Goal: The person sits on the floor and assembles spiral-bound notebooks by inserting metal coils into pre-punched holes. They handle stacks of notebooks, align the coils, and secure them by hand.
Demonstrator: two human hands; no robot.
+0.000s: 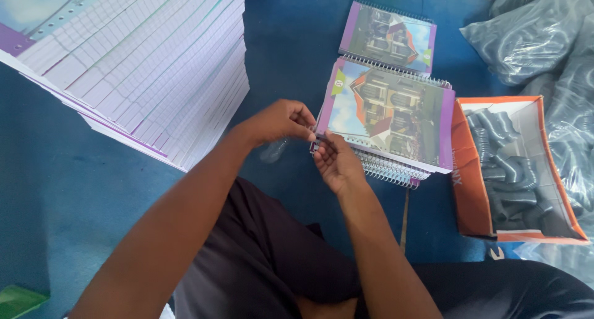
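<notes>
**Kid:** What are the two hands doing?

**Helper:** The left hand [281,122] and the right hand [334,164] meet at the near left corner of the top notebook [390,112]. The left one has its fingers pinched nearly shut on the end of the wire coil [314,137]. The right one is curled under that corner, thumb on top, and seems to hold it steady.

**Kid:** Where is the notebook?

**Helper:** It lies on a small pile of notebooks [393,167] on the blue floor [291,40], just in front of the person's knees. That keeps it close, so both hands can reach it.

**Kid:** Why does it sit crooked?

**Helper:** I think it is turned so the corner points at the hands.

**Kid:** What else is there?

**Helper:** One more notebook [388,37] lies farther away. A tall stack of lined pages [148,65] leans on the far left. On the right an orange box [470,189] stands open, full of grey coils [510,170], with bags [532,34] of more coils behind it. They are all near, likely so the person need not get up.
</notes>
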